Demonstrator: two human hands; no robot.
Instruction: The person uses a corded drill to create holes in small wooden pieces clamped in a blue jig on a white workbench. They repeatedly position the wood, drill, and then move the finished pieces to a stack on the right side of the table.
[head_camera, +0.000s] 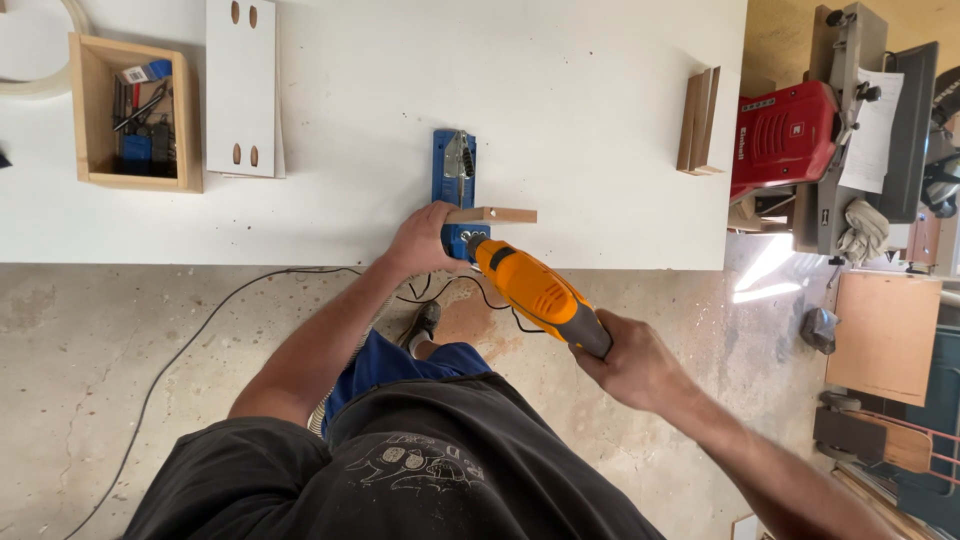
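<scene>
Orange drill (535, 292) is gripped in our right hand (630, 362), fingers closed around its handle, tip at the blue jig (452, 175) on the white tabletop (580, 120). Our left hand (422, 240) closes on a wooden strip (492, 215) clamped in the jig.

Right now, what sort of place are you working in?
Most likely a woodworking shop: an orange power drill at a blue drilling jig on a white workbench, and a red machine on the bare concrete floor.

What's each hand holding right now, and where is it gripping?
The right hand grips the orange drill by its dark rear handle. The left hand presses on the wooden strip at its left end, against the blue jig.
</scene>
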